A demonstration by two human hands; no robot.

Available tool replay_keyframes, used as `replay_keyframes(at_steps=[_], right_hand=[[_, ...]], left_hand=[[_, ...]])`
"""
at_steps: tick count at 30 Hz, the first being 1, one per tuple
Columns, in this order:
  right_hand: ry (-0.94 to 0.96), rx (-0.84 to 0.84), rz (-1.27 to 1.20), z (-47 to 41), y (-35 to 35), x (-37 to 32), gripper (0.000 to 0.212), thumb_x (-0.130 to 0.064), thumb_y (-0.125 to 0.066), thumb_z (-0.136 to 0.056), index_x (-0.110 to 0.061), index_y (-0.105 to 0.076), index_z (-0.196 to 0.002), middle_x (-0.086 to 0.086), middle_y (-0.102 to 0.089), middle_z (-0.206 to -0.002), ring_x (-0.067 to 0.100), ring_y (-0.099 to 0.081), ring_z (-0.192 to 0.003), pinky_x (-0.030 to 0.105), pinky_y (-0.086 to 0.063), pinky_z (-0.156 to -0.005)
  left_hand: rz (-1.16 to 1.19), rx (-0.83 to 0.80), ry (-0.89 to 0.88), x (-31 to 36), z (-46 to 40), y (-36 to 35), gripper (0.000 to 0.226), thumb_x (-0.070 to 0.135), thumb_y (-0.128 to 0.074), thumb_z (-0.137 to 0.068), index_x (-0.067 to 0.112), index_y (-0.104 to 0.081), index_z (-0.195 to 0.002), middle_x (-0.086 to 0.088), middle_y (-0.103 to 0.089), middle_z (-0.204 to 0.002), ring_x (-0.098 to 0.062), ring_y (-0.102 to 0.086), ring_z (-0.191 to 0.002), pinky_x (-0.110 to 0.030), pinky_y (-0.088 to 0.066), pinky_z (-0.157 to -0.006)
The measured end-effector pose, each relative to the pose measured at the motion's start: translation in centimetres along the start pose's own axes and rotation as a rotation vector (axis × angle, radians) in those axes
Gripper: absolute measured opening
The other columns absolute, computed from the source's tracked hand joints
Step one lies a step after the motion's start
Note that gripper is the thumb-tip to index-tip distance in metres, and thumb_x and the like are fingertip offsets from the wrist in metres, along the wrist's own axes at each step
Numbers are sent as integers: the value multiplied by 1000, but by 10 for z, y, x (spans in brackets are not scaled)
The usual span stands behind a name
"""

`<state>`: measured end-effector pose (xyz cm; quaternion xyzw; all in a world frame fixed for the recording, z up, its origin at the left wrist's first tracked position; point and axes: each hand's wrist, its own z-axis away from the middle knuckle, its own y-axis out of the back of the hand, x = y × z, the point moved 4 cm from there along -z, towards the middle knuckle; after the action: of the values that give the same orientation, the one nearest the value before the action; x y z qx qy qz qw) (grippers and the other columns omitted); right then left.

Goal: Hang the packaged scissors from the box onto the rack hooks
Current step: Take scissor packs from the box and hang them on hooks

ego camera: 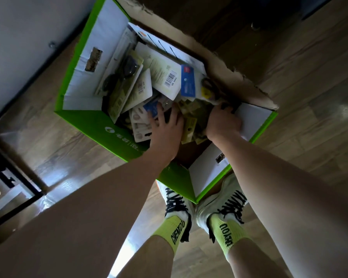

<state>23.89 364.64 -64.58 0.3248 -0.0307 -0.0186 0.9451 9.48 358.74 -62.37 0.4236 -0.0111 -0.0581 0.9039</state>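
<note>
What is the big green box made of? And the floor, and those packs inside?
The box looks like cardboard, printed glossy green outside and white inside; its torn far flap shows raw brown board. The floor looks like wood or wood-look planks, smooth enough to shine. The packs seem printed card, some with clear plastic fronts. The left hand lies spread on them.

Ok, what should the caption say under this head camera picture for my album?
Both hands, left and right, dig through packaged scissors in a green box on the floor.
</note>
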Motion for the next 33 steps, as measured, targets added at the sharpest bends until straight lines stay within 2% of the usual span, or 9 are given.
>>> replay_keyframes(at_steps=[3, 6, 10, 14, 16, 18, 22, 28, 33], right_hand=[[2, -26, -29, 10, -3, -7, 100, -67, -73, -67, -2, -40, -137, 20, -48, -131, 30, -56, -113, 36, -47, -78], [-78, -31, -225, 26, -7, -15, 91, -62, -69, -70, -5, -36, -132, 19, -45, -129, 34, -55, -110, 37, -43, -71], [-92, -63, -335, 53, -12, -16, 98, -63, -77, -60, -8, -34, -128, 17, -50, -127, 36, -47, -120, 40, -47, -84], [-17, -91, -360, 82, 6, -6, 96, -63, -82, -56, -9, -36, -121, 14, -59, -120, 36, -50, -114, 38, -43, -85], [5, -92, -413, 99, 20, 1, 97, -59, -85, -56, -10, -35, -123, 14, -57, -123, 38, -49, -116, 41, -44, -87], [24, -103, -508, 114, 29, 9, 89, -49, -88, -60, -11, -36, -122, 14, -55, -121, 37, -54, -113, 40, -47, -84], [-11, -190, -814, 139, 44, 35, 56, -21, -85, -73, -15, -41, -106, 2, -55, -92, 34, -66, -91, 49, -59, -72], [-28, -180, -856, 175, 87, 75, 57, -21, -82, -76, -16, -51, -124, 0, -56, -100, 29, -65, -92, 51, -58, -74], [-77, -252, -1053, 221, 140, 91, 56, -13, -85, -74, -20, -53, -120, 2, -57, -115, 24, -63, -92, 45, -62, -63]], left_hand=[[112, -12, -19, -7, 4, 7, 68, 8, -51, -86, 17, -24, -148, -8, -9, -159, -50, 4, -144, -70, -3, -112], [147, -3, -68, -13, 15, 8, 63, 12, -44, -92, 18, -21, -150, -6, -19, -160, -41, 1, -147, -62, 1, -117], [241, -12, -102, -16, 38, 15, 65, 15, -45, -93, 23, -18, -152, 1, -23, -160, -24, -5, -150, -52, 1, -120], [436, -115, -58, -16, 69, 28, 71, 8, -49, -88, 27, -22, -151, 1, -31, -156, -23, -29, -142, -43, -26, -116], [584, -175, 33, -19, 84, 35, 75, 3, -51, -83, 29, -26, -148, 0, -40, -150, -25, -44, -132, -41, -42, -105], [651, -155, 44, -16, 97, 49, 74, -1, -50, -82, 30, -32, -146, 1, -43, -147, -25, -47, -129, -39, -44, -102], [750, -112, 136, -10, 116, 83, 70, -3, -45, -84, 31, -36, -144, -3, -46, -145, -29, -51, -122, -42, -49, -94], [767, -38, 235, -2, 134, 142, 51, 9, -40, -90, 28, -41, -138, -13, -63, -116, -33, -63, -92, -43, -54, -75], [742, 37, 288, 6, 158, 210, 49, 8, -43, -90, 18, -41, -138, -17, -61, -113, -36, -60, -94, -43, -52, -74]])
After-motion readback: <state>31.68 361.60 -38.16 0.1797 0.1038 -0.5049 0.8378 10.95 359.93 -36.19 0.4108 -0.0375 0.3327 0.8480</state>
